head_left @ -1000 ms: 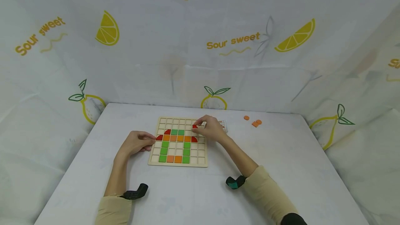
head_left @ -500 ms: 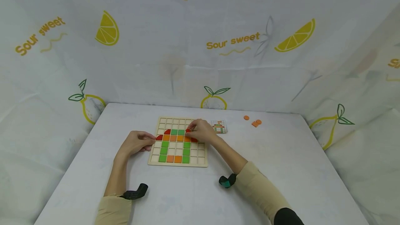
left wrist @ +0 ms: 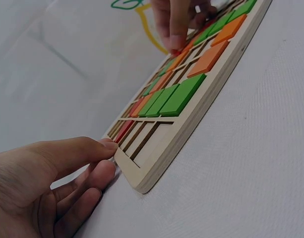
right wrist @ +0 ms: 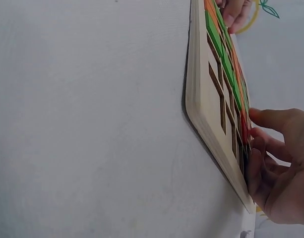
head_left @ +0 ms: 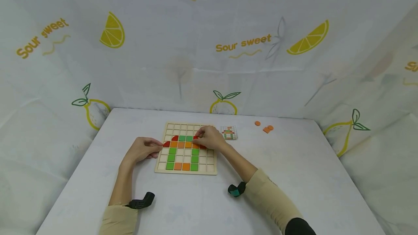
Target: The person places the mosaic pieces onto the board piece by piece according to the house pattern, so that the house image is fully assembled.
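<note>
A wooden grid board (head_left: 186, 173) lies on the white table with green, orange and red tiles set in its cells. My left hand (head_left: 141, 149) holds the board's left edge; in the left wrist view its thumb (left wrist: 94, 148) lies at the rim, other fingers curled beside it. Over the board's right part, my right hand (head_left: 211, 138) pinches a red tile (head_left: 195, 137) with thumb and fingertips, at the cell right of two green tiles (head_left: 185, 138). Fingers hide most of that tile. Another red tile (head_left: 203, 147) shows partly below the hand.
A small printed pattern card (head_left: 229, 132) lies right of the board. Farther right on the table are loose orange pieces: a round one (head_left: 257, 123), another round one (head_left: 270, 127) and a square one (head_left: 266, 130). A patterned cloth hangs behind the table.
My right hand has moved left over the board with the red tile and lowered it to the cell beside the green tiles, uncovering the card. The left hand stays in place.
</note>
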Tool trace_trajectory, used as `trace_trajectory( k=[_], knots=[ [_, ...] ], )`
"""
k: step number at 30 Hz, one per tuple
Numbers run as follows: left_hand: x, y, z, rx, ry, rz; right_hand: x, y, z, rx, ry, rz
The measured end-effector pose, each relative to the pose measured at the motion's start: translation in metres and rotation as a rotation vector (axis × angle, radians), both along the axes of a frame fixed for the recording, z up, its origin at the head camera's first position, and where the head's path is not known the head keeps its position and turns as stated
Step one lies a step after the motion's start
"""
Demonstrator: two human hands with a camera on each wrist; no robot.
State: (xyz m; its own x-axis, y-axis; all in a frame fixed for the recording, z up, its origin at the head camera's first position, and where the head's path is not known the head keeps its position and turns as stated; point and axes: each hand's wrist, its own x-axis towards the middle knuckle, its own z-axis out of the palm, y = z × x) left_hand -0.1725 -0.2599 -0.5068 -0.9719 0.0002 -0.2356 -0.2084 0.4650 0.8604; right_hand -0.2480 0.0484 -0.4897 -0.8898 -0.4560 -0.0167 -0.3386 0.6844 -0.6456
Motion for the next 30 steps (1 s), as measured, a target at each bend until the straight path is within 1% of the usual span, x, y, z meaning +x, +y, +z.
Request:
trace_trajectory(
  k=[9, 16, 24, 30],
  knots=[
    [0.000, 0.000, 0.002, -0.003, -0.016, 0.005, -0.002, 0.003, -0.001, -0.021, -0.021, 0.029],
    [0.000, 0.000, 0.001, -0.002, -0.001, -0.005, -0.005, 0.011, 0.001, -0.096, -0.009, 0.036],
    [0.000, 0.000, 0.000, 0.000, 0.000, -0.003, -0.012, 0.033, 0.012, -0.121, -0.019, -0.029],
    [0.000, 0.000, -0.001, 0.001, 0.007, -0.009, -0.022, 0.067, 0.020, -0.202, -0.072, -0.085]
  ],
)
